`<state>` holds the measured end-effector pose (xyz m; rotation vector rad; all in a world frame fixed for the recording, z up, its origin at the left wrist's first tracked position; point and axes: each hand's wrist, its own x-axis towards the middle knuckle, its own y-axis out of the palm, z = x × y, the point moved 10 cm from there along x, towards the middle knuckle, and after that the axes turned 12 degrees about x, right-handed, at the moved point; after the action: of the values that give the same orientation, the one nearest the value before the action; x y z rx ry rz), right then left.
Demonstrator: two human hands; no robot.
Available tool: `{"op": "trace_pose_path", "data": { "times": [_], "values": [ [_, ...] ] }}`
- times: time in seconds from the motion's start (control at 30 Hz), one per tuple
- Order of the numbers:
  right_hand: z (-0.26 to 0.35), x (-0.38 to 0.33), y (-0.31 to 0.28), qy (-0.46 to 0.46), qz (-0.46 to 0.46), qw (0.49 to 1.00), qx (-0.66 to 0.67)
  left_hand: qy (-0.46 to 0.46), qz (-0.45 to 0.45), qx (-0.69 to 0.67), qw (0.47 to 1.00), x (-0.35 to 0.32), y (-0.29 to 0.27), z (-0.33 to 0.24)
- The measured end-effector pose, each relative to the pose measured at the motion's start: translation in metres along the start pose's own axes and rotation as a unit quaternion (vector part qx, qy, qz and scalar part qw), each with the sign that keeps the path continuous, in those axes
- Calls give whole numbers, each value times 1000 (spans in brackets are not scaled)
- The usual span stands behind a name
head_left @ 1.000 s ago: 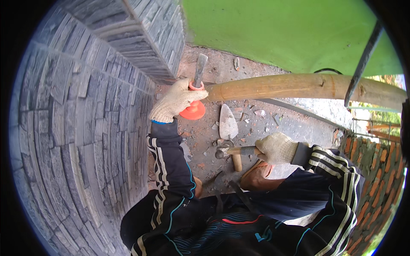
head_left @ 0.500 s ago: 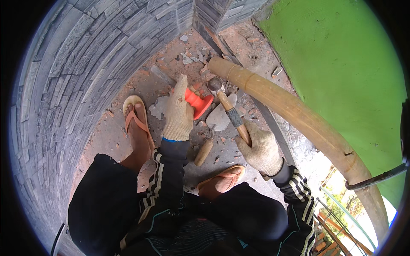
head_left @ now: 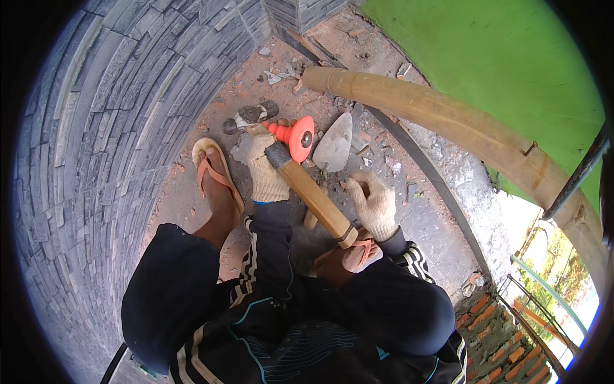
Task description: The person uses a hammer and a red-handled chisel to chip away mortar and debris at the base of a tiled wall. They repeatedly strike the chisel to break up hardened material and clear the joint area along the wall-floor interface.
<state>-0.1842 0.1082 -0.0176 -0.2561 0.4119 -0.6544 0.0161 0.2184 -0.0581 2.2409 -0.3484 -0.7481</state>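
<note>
My left hand (head_left: 267,173), in a cream knitted glove, is closed around a chisel with a red hand guard (head_left: 299,138). The metal striking end shows in the guard's disc, while the blade is hidden. A hammer (head_left: 320,202) crosses the same hand, its dark double-faced head beyond my fingers and its wooden handle slanting toward my right foot. My left thumb seems to lie over the hammer's neck. My right hand (head_left: 372,205), gloved likewise, is loosely curled to the right of the handle, with a gap between thumb and fingers and nothing visible in it. A trowel (head_left: 334,144) rests on the ground ahead.
A grey stone-clad wall (head_left: 147,96) curves along the left. A thick bamboo pole (head_left: 409,105) leans across the right, before a green wall (head_left: 486,51). Rubble (head_left: 281,73) litters the ground around my sandalled feet. Bricks (head_left: 499,339) show at lower right.
My right hand has let go of the hammer. The hammer has swung round, its head now to the left across my left hand and its handle toward me. The red guard's disc has turned up.
</note>
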Motion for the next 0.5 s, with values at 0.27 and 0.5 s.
{"op": "trace_pose_path", "data": {
  "times": [0.27, 0.5],
  "values": [
    [-68, -22, 96, 174, 116, 972, -108, 77, 222, 34, 971, -38, 77, -75],
    [-81, -28, 43, 156, 5, 980, 119, 77, 208, 101, 970, -77, 97, -71]
  ]
}}
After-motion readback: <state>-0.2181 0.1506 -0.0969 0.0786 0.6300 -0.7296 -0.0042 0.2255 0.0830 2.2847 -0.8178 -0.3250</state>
